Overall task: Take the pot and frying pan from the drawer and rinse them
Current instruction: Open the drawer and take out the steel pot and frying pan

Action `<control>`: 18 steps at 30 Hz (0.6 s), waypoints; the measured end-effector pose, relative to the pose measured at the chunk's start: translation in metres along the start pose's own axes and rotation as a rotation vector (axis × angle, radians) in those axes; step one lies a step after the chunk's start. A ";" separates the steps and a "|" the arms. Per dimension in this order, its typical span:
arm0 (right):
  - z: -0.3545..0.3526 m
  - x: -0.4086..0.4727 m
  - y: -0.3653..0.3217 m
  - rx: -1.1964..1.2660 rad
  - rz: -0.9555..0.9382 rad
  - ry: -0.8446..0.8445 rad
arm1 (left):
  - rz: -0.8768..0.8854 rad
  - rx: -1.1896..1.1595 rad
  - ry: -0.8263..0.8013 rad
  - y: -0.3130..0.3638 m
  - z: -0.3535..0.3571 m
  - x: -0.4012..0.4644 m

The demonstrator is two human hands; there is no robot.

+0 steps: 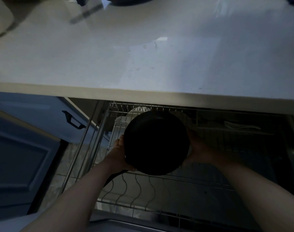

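Observation:
A round black frying pan (155, 142) hangs over the pulled-out wire drawer (159, 181), below the counter edge. My left hand (120, 154) grips its left rim, thumb over the edge, near where the dark handle runs down toward my forearm. My right hand (199, 148) holds the pan's right side from beneath; its fingers are mostly hidden in shadow. A pot cannot be made out in the dark drawer.
White plates (124, 118) stand in the rack behind the pan. A pale utensil (241, 126) lies in the right compartment. The white countertop (143, 64) overhangs the drawer, with a dark pan edge (131, 1) at its far side. Blue cabinet doors (25, 148) are on the left.

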State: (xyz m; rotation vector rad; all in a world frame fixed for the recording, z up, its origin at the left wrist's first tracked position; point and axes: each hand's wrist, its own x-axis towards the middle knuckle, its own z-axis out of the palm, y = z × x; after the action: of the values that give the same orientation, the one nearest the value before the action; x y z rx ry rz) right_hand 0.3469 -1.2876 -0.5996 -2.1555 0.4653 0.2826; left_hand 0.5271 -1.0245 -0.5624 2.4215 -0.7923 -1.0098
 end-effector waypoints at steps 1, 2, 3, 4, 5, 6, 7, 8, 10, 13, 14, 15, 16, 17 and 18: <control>0.000 -0.003 -0.001 0.019 -0.003 0.008 | 0.009 -0.010 -0.005 0.000 0.000 -0.001; -0.001 -0.008 -0.002 0.031 -0.019 0.011 | 0.017 -0.019 -0.013 0.000 -0.002 -0.002; -0.002 -0.012 -0.004 0.042 -0.043 0.015 | 0.027 -0.026 -0.021 0.001 -0.003 -0.003; -0.004 -0.017 -0.007 0.046 -0.062 0.022 | 0.038 -0.028 -0.029 0.002 -0.005 -0.003; -0.005 -0.022 -0.010 0.042 -0.076 0.032 | 0.050 -0.025 -0.039 0.004 -0.006 -0.004; -0.008 -0.027 -0.013 0.038 -0.084 0.043 | 0.058 -0.020 -0.052 0.007 -0.008 -0.005; -0.009 -0.031 -0.014 0.047 -0.076 0.049 | 0.059 -0.015 -0.069 0.009 -0.009 -0.007; -0.010 -0.036 -0.015 0.065 -0.063 0.056 | 0.059 -0.008 -0.084 0.010 -0.011 -0.009; -0.013 -0.048 -0.019 0.095 -0.003 0.040 | 0.069 0.016 -0.113 0.014 -0.013 -0.013; -0.021 -0.065 -0.024 0.101 0.086 0.030 | 0.096 0.057 -0.155 0.026 -0.020 -0.018; -0.025 -0.071 -0.027 0.095 0.104 0.033 | 0.099 0.069 -0.169 0.032 -0.022 -0.020; -0.028 -0.077 -0.029 0.081 0.117 0.033 | 0.093 0.086 -0.189 0.038 -0.025 -0.022; -0.032 -0.084 -0.032 0.061 0.135 0.020 | 0.090 0.104 -0.204 0.045 -0.028 -0.024; -0.036 -0.091 -0.033 0.056 0.158 0.003 | 0.087 0.122 -0.219 0.052 -0.031 -0.026; -0.041 -0.098 -0.036 0.063 0.181 -0.015 | 0.092 0.137 -0.234 0.059 -0.034 -0.028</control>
State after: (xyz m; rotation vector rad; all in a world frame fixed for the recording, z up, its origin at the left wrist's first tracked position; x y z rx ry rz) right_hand 0.2744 -1.2800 -0.5138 -2.0516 0.6537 0.3790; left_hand 0.5153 -1.0472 -0.4936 2.3804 -1.0747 -1.2553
